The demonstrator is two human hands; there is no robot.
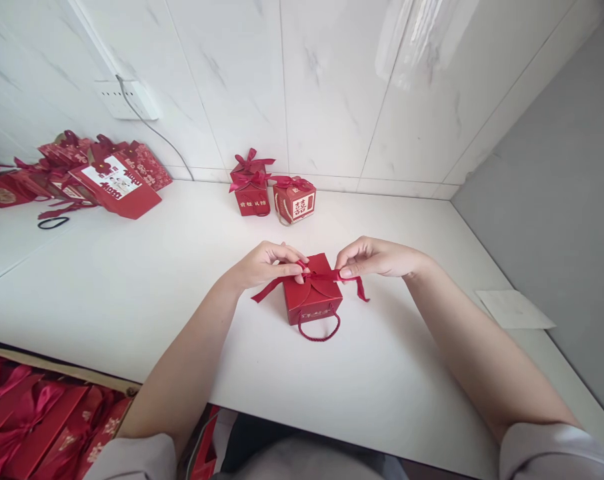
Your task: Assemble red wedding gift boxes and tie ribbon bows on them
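A small red gift box (315,305) with a rope handle hanging over its front stands on the white table in front of me. Across its folded top runs a red ribbon (323,275), crossed or looped near the middle. My left hand (275,262) pinches the ribbon at the left of the lid, its fingertips close to the centre. At the right edge my right hand (369,259) grips the other side of the ribbon between thumb and fingers. Both ribbon tails hang loose beyond the hands. The exact form of the knot is partly hidden by my left fingers.
Two stacked-looking red boxes with bows (252,193) and a box with a white label (295,200) stand near the wall. Several red boxes (117,187) lie at the left, beside a black loop (53,223). A carton of bow-tied boxes (32,420) sits lower left; paper (515,309) lies right.
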